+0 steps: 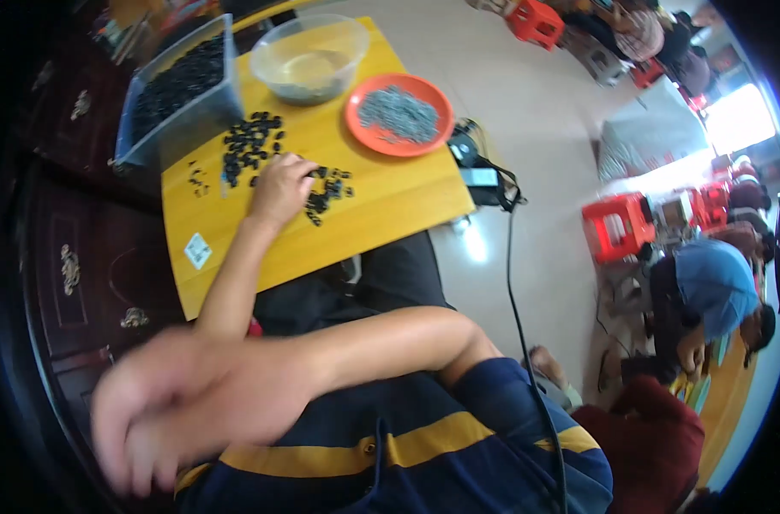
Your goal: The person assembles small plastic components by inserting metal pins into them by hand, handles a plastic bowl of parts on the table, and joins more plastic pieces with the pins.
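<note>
On the yellow table [373, 218], my left hand [283, 184] rests with its fingers drawn together at the edge of a small group of black parts [320, 206]. Dark pieces lie right at the fingertips; whatever is pinched there is too small to make out. A larger pile of black parts [247, 146] spreads just beyond this hand. My right forearm crosses my body, and my right hand [210, 398] is at the lower left, off the table. Motion smears its fingers, so any held thing cannot be seen.
A clear bin [180, 120] full of black pieces stands at the far left. Beside it are a translucent bowl [309, 60] and an orange plate [351, 120] of small grey parts. A black cable [510, 274] hangs on the right. Other people sit at right near red stools [617, 227].
</note>
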